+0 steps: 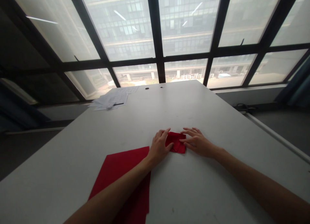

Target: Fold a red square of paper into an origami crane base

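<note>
A small piece of folded red paper [177,140] lies on the white table, with creases and flaps showing in its middle. My left hand [160,142] grips its left side, the thumb pressed on the lower left part and the other fingers curled by the upper left corner. From the right, my right hand [195,141] reaches over the paper's edge. Its fingers are spread, and the fingertips touch the paper's right part. Under my left forearm lies a large sheet of red paper [126,165], partly hidden by the arm.
The white table [184,107] stretches toward large windows with dark frames [158,39]. Loose white papers [111,98] lie at its far left, with a dark pen [118,104] on them. Two small round holes show near the far edge. A white pipe [278,138] runs along the right side.
</note>
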`<state>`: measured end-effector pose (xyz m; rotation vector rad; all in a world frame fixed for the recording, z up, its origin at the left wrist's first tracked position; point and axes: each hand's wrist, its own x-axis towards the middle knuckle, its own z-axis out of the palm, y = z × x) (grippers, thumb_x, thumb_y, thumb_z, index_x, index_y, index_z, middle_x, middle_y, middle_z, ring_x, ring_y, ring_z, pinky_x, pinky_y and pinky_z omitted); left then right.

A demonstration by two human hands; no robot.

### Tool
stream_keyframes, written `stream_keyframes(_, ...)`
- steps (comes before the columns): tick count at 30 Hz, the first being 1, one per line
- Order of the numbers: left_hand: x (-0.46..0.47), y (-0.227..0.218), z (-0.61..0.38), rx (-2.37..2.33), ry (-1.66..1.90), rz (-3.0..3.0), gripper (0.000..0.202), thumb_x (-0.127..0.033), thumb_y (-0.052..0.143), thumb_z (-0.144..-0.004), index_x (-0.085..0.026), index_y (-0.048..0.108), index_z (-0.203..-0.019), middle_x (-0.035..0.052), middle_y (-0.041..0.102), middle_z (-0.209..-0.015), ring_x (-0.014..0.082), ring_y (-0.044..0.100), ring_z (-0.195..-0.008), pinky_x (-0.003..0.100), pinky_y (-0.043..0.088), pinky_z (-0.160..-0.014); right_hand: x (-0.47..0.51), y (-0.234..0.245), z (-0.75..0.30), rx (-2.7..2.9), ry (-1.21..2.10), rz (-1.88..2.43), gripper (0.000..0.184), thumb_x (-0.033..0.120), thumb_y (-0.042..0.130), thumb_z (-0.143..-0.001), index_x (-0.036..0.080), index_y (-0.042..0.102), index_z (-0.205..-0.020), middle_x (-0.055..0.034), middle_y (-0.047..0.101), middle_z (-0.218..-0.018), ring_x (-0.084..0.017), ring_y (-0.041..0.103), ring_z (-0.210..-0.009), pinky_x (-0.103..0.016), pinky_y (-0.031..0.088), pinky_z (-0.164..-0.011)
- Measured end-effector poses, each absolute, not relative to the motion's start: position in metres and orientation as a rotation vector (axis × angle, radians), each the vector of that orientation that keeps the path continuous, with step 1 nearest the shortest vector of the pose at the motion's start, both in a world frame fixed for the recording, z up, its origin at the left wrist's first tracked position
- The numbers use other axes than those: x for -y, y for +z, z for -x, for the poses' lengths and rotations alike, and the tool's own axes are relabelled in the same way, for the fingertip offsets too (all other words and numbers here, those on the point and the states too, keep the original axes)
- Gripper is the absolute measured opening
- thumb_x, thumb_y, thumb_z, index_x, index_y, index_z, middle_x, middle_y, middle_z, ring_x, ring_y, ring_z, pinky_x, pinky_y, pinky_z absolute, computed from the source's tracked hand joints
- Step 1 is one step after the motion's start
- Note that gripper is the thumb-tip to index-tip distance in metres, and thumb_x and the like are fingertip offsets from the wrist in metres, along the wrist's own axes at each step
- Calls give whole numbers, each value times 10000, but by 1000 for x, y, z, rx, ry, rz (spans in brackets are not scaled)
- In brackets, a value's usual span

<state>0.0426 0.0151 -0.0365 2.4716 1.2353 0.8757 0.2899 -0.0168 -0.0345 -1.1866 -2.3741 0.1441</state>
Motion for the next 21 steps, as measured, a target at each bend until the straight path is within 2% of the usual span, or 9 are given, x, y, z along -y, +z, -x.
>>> stream_keyframes(4, -16, -37, -42, -1200, 909, -2393, 766, -168, 670, -829, -266, 335, -1511, 85, 540, -1209, 245, 560, -1132, 412, 453, -1029, 15, -34, -293, 2372, 136, 1166, 274, 271, 601, -948, 408, 713, -1157, -28, 549, -1415, -283, 417, -1375, -553, 320, -1104)
stream_keyframes(8, -20, -40, -43, -1192, 874, -2433, 753, -162, 655, -838, -231, 332, -1515, 113, 552, -1300, 273, 524, -1222, 444, 411, -1074, 16, -34, -292, 2371, 130, 1166, 262, 284, 595, -954, 410, 719, -1147, -18, 536, -1430, -282, 406, -1377, -531, 343, -1094)
stream_keyframes(11, -21, -42, -43, -1203, 821, -2483, 655, -175, 662, -843, -196, 431, -1456, 129, 556, -1354, 293, 500, -1274, 476, 372, -1109, 16, -35, -292, 2370, 129, 1181, 257, 287, 597, -953, 411, 723, -1140, -11, 529, -1435, -282, 394, -1380, -529, 337, -1099)
stream_keyframes(14, -20, -40, -43, -1171, 841, -2500, 529, -147, 668, -834, -234, 555, -1343, 91, 569, -1350, 278, 512, -1265, 469, 375, -1114, 15, -37, -292, 2369, 125, 1182, 249, 296, 601, -950, 407, 728, -1133, -16, 531, -1432, -284, 387, -1382, -524, 334, -1104)
stream_keyframes(17, -18, -36, -43, -1140, 904, -2490, 505, -113, 673, -819, -250, 588, -1297, 75, 558, -1343, 266, 520, -1242, 456, 406, -1093, 14, -38, -292, 2365, 123, 1188, 249, 305, 596, -953, 409, 726, -1137, -17, 533, -1429, -281, 385, -1383, -515, 333, -1106)
stream_keyframes(21, -16, -32, -43, -1067, 979, -2477, 458, -51, 635, -822, -257, 631, -1230, 61, 602, -1231, 239, 564, -1161, 432, 450, -1046, 15, -36, -290, 2363, 132, 1208, 249, 312, 573, -965, 408, 726, -1137, -18, 526, -1436, -276, 379, -1387, -516, 321, -1111)
